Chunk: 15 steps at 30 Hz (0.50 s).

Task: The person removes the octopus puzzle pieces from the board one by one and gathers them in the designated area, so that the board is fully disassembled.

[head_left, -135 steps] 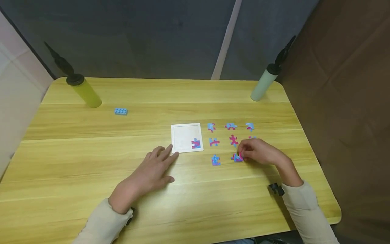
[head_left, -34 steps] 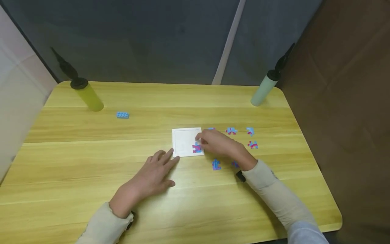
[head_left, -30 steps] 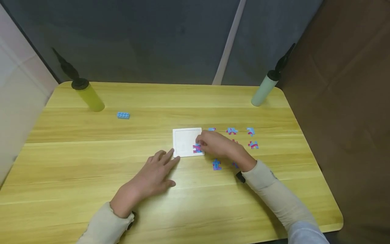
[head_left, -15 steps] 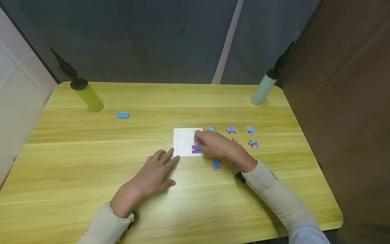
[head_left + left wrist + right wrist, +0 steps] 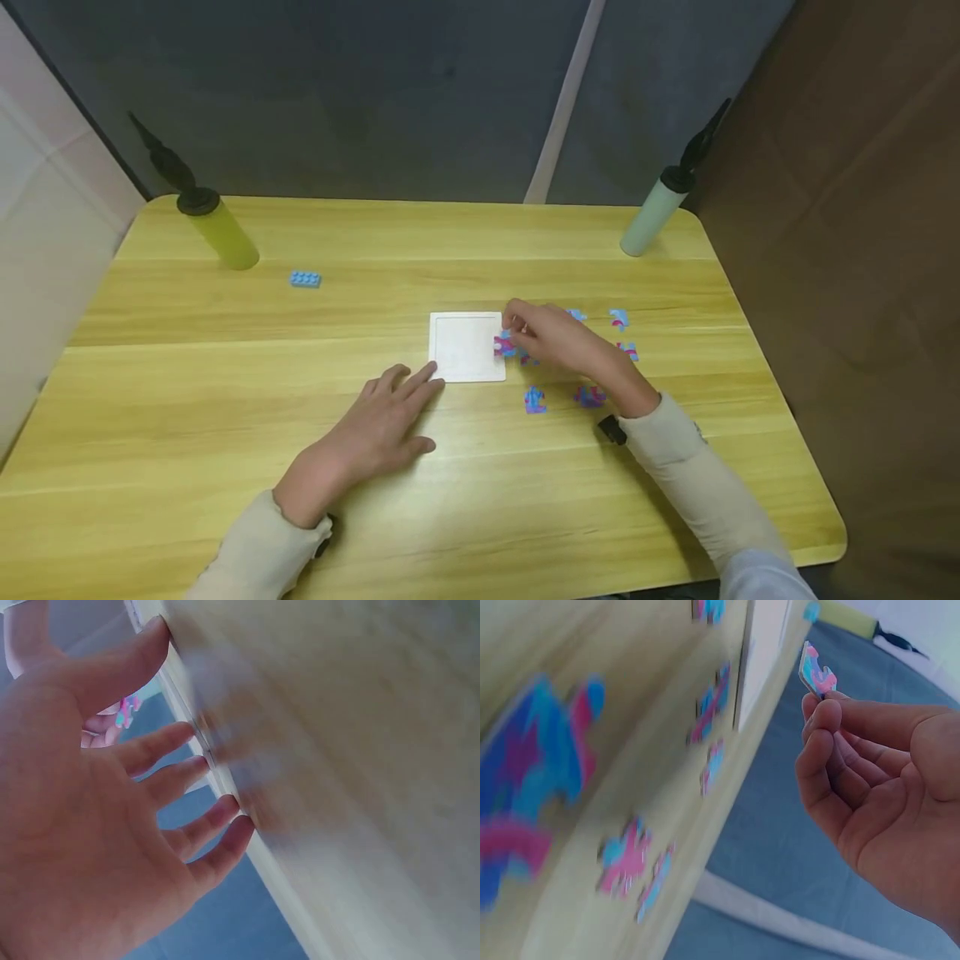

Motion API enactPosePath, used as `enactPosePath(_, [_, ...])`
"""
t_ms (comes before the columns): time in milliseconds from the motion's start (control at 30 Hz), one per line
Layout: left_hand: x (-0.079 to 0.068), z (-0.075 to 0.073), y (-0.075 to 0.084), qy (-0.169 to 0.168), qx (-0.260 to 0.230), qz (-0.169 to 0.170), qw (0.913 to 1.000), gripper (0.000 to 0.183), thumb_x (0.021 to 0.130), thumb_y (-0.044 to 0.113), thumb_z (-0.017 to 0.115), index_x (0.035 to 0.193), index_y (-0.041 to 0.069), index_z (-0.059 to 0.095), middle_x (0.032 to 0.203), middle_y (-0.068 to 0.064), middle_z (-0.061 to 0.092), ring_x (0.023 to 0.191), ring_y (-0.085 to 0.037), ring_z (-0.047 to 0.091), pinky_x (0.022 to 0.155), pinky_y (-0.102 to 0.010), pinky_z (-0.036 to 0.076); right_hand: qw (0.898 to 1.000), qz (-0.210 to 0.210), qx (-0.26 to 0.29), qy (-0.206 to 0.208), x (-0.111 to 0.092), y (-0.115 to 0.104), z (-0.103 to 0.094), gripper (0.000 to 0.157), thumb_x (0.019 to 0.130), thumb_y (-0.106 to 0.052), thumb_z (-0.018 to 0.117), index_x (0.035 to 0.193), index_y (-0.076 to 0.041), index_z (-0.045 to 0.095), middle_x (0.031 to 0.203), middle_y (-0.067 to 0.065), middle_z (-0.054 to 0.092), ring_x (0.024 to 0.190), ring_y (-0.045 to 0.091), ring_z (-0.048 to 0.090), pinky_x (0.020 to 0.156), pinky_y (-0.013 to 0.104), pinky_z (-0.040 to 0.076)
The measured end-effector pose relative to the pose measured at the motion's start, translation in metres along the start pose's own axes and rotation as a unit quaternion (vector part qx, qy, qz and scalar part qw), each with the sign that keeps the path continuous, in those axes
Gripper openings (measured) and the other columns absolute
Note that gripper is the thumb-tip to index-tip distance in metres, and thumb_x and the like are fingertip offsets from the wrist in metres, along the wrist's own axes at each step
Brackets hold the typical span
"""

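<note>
Thumb and fingers of my right hand (image 5: 562, 337) pinch a pink, blue and purple jigsaw puzzle piece (image 5: 503, 344). In the head view it overlaps the right rim of a square white puzzle tray (image 5: 457, 350); in the right wrist view the piece (image 5: 815, 673) shows raised off the table. No piece lies in the visible part of the tray. My left hand (image 5: 367, 429) rests on the table with fingers spread, its fingertips at the tray's lower left corner. The left wrist view shows its fingertips (image 5: 244, 821) down on the tabletop.
Several loose puzzle pieces lie right of the tray, such as a blue one (image 5: 535, 400) and a purple one (image 5: 590, 397); my right hand hides some. A blue toy brick (image 5: 305, 279), a yellow-green pump (image 5: 225, 237) and a pale green pump (image 5: 652, 218) are farther back.
My right hand has gone from the loose pieces to the tray, then lifted the puzzle piece out of its lower right corner and moved slightly up and right. My left hand has stayed put.
</note>
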<state>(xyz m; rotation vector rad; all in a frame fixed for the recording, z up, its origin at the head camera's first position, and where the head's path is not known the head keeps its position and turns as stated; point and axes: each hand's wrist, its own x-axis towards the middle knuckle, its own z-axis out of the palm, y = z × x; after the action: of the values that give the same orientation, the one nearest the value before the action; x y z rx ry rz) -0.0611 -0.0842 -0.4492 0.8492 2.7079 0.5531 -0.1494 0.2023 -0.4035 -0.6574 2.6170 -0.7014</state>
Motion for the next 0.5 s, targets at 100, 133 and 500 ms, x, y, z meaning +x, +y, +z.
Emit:
enactPosePath(100, [0.000, -0.001, 0.001, -0.001, 0.013, 0.005, 0.9999, 0.078, 0.091, 0.033, 0.077, 0.157, 0.008, 0.043, 0.169, -0.014, 0.033, 0.146, -0.043, 0.037, 0.114, -0.059, 0.037, 1.000, 0.004, 0.004, 0.025, -0.008, 0.008, -0.010, 0.012, 0.106, -0.015, 0.056, 0.116, -0.010, 0.060, 0.111, 0.011, 0.073, 0.091, 0.022, 0.070, 0.076, 0.033, 0.056])
enactPosePath(133, [0.000, -0.001, 0.001, -0.002, 0.017, 0.006, 0.9998, 0.078, 0.091, 0.033, 0.077, 0.157, 0.008, 0.043, 0.169, -0.014, 0.033, 0.147, -0.043, 0.037, 0.114, -0.059, 0.037, 0.999, 0.007, 0.006, 0.031, -0.011, 0.011, -0.012, 0.012, 0.106, -0.015, 0.056, 0.116, -0.010, 0.061, 0.110, 0.011, 0.073, 0.092, 0.022, 0.070, 0.077, 0.033, 0.056])
enactPosePath(500, [0.000, -0.001, 0.002, -0.007, 0.026, 0.004, 0.9996, 0.078, 0.093, 0.034, 0.075, 0.158, 0.008, 0.042, 0.168, -0.014, 0.033, 0.146, -0.043, 0.037, 0.114, -0.060, 0.038, 0.996, 0.055, 0.053, 0.049, -0.040, 0.037, -0.032, 0.015, 0.107, -0.017, 0.055, 0.118, -0.009, 0.060, 0.105, 0.011, 0.071, 0.077, 0.022, 0.064, 0.072, 0.035, 0.052])
